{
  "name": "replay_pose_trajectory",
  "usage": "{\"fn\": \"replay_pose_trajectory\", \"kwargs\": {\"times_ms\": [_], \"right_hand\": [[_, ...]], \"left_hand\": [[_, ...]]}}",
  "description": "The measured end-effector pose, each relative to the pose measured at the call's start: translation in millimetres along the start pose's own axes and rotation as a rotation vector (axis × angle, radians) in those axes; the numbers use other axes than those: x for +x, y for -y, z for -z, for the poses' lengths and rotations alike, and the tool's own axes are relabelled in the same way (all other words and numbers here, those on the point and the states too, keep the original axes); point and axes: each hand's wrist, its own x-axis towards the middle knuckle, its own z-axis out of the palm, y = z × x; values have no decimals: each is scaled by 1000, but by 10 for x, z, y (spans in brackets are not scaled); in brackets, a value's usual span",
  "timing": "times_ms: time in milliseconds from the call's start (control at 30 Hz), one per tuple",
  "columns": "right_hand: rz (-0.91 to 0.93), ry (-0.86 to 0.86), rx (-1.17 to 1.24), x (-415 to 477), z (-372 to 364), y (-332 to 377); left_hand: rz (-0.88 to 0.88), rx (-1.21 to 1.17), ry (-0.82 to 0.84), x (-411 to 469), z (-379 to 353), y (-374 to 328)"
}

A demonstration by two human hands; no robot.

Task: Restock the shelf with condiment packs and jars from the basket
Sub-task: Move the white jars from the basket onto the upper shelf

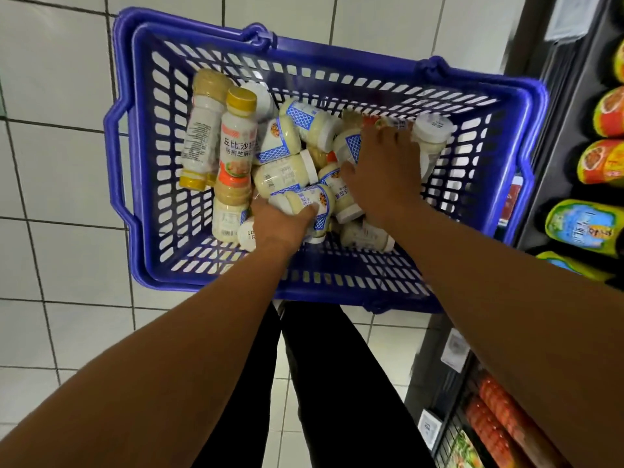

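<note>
A blue basket with slotted walls sits on a white tiled floor, just beside a dark shelf on the right. The basket holds a loose heap of jars with pale contents, white caps and blue lattice labels, lying on their sides and overlapping one another. Along the basket's left wall lie taller bottles with yellow caps and orange-and-white labels, also tipped over. The right half of the basket floor is mostly bare mesh.

The shelf carries rows of bright packs in yellow, orange and green, seen end-on, with white price tags on the shelf edges and red packets on a lower level. Dark trouser legs show below the basket's near rim.

Both bare forearms reach forward and down into the basket. The left hand is low in the near part of the heap, palm down, its grip closed around one jar that lies on its side; the thumb presses on the label and the fingers wrap under it out of sight. The right hand is further in, back of the hand up, fingers spread and laid flat over the jars at the middle of the heap, fingertips touching a jar near the far wall. Its grip is loose and encloses nothing that can be seen; a white-capped jar stands just beside it to the right.
</note>
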Motion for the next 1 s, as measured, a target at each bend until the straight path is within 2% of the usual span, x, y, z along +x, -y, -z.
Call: {"fn": "replay_pose_trajectory", "kwargs": {"times_ms": [67, 167, 300, 433, 567, 667, 800, 933, 1000], "right_hand": [[2, 32, -86, 67, -41, 6], [-12, 69, -155, 183, -118, 37], [-62, 101, -83, 361, -209, 133], [-37, 101, -78, 475, -261, 146], [5, 208, 20, 525, -127, 119], [-19, 308, 199, 441, 22, 82], [-180, 400, 480, 214, 207, 17], [-428, 484, 816, -92, 342, -95], [-592, 491, 1042, -291, 396, -133]], "left_hand": [[47, -94, 6, 32, -17, 12], [16, -49, -19, 19, 12, 28], [-62, -40, -1, -27, 79, 72], [-118, -21, 43, -48, 152, 48], [-177, -57, 118, -70, 294, -23], [-197, -113, 191, -81, 423, -95], [-197, -192, 253, -101, 588, -199], [-222, -159, 252, -178, 781, -327], [-183, -222, 257, -253, 851, -409]]}}
